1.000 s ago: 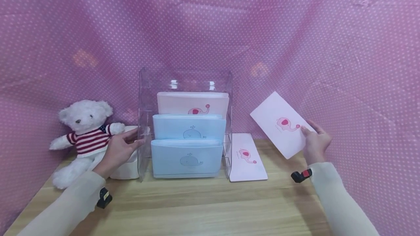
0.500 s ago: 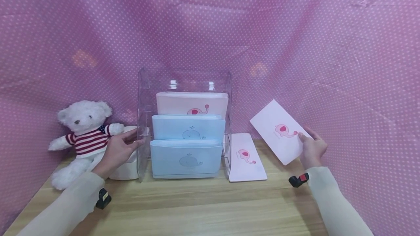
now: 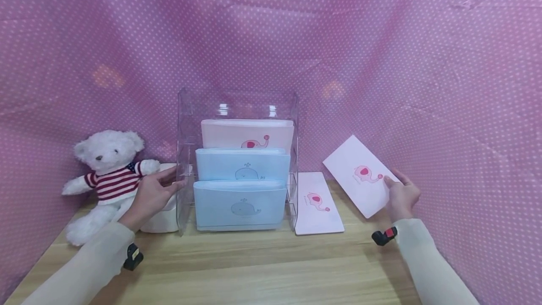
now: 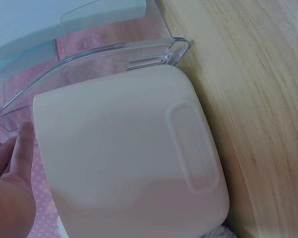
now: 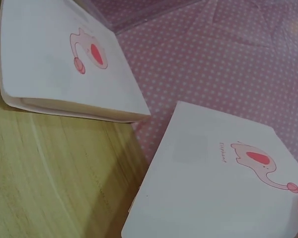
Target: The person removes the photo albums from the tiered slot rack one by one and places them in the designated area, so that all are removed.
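On the right, my right hand pinches one edge of a white notebook with a pink elephant on its cover. The notebook is tilted with a corner up; the right wrist view shows its cover, the fingers mostly cut off. A clear tiered rack stands in the middle. At its left side panel, my left hand grips the edge between thumb and fingers. A second elephant notebook lies against the rack's right side. In the rack sit a pink elephant holder and two blue whale holders.
A white teddy bear in a striped sweater sits at the left. Between it and the rack stands a cream rounded container, partly behind my left hand. Pink dotted cloth hangs behind the wooden table.
My right hand has come down and slightly left with the notebook, bringing it lower toward the table. The left hand has stayed on the rack.
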A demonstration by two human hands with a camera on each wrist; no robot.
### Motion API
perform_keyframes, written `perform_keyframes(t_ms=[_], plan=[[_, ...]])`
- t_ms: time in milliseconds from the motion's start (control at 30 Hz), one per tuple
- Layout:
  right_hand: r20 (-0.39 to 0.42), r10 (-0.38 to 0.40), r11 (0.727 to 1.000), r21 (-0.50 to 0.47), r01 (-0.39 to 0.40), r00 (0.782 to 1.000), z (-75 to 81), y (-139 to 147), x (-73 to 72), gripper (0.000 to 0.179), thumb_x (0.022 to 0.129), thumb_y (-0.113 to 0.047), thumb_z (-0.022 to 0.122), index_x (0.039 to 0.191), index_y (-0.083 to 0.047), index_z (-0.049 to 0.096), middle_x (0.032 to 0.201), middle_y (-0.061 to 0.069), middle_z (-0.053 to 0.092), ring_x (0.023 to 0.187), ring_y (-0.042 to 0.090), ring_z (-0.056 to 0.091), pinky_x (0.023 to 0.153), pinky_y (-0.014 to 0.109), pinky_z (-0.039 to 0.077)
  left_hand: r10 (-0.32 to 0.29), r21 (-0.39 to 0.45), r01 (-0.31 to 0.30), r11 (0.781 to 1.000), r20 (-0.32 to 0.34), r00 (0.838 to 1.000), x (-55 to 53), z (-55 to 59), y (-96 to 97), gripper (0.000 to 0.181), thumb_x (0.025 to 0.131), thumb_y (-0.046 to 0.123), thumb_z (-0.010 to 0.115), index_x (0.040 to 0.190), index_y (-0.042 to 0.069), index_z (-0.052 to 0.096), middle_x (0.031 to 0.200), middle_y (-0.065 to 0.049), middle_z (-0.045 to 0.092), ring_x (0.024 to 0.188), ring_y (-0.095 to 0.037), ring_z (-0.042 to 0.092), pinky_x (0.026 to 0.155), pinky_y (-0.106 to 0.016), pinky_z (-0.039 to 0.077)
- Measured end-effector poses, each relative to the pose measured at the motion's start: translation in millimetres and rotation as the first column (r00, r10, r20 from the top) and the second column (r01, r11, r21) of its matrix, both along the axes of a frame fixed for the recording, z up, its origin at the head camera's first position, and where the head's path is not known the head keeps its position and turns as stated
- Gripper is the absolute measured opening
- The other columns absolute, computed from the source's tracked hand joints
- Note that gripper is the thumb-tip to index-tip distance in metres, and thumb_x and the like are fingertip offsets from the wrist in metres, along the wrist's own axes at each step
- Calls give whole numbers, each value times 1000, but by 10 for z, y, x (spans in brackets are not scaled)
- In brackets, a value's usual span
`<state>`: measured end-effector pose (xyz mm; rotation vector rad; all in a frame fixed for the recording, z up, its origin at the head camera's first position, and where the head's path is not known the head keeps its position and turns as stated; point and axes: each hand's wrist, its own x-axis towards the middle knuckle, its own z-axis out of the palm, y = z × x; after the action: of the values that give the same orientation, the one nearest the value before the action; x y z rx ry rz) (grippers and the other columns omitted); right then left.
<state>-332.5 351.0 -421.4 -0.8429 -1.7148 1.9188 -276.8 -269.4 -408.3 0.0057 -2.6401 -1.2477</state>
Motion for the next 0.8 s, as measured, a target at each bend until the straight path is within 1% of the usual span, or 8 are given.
perform_keyframes(t_ms=[67, 133, 267, 333, 500, 600, 800], plan=[[-4, -5, 1000, -3, 5, 1000, -15, -2, 1, 42, 95, -9, 69, 135, -23, 67, 153, 7, 54, 131, 18, 57, 116, 34, 48, 1, -3, -1, 1000, -4, 1000, -3, -4, 2, 62, 97, 30, 70, 149, 4, 48, 139, -22, 63, 125, -41, 64, 100, -51, 55], [-18, -6, 1000, -23, 5, 1000, -28, 0, 0, 43, 94, -7, 69, 134, -22, 67, 153, 7, 54, 130, 18, 57, 116, 33, 48, -1, -9, 1, 1000, -24, 1000, -15, -16, -2, 61, 96, 28, 71, 148, 3, 49, 137, -22, 64, 122, -40, 66, 98, -48, 57], [-22, -4, 998, -64, 3, 1000, -53, 13, -4, 44, 95, -6, 68, 135, -23, 67, 154, 5, 53, 134, 18, 55, 117, 30, 46, -6, -22, 4, 1000, -68, 998, -33, -39, -11, 59, 96, 25, 72, 145, 1, 52, 134, -22, 66, 118, -38, 69, 94, -42, 59], [-15, -2, 998, -66, 1, 1000, -68, 18, 0, 44, 95, -5, 68, 136, -22, 66, 154, 5, 53, 135, 18, 55, 117, 30, 46, -3, -29, 1, 1000, -79, 997, -40, -46, -20, 58, 95, 24, 72, 145, 1, 53, 133, -22, 66, 117, -38, 69, 93, -42, 59], [10, 18, 999, -37, -18, 1000, -106, 29, 27, 47, 96, -6, 66, 141, -21, 61, 159, 5, 47, 143, 21, 49, 120, 32, 44, -2, -35, -1, 999, -74, 997, -38, -45, -28, 59, 96, 26, 71, 146, 1, 52, 134, -22, 66, 118, -39, 68, 96, -47, 57], [21, 26, 1000, -17, -25, 999, -132, 38, 42, 49, 97, -8, 66, 143, -21, 59, 161, 4, 43, 147, 22, 45, 122, 33, 41, -3, -32, 1, 1000, -63, 998, -34, -44, -29, 60, 96, 27, 71, 146, 1, 51, 135, -22, 65, 118, -39, 68, 96, -47, 57], [34, 15, 1000, -25, -14, 999, -193, 52, 49, 48, 97, -8, 66, 142, -21, 60, 161, 8, 44, 142, 21, 48, 120, 32, 43, -8, -29, 7, 1000, -45, 999, -20, -28, -20, 61, 97, 29, 70, 147, 3, 50, 136, -22, 64, 120, -39, 67, 97, -48, 57]])
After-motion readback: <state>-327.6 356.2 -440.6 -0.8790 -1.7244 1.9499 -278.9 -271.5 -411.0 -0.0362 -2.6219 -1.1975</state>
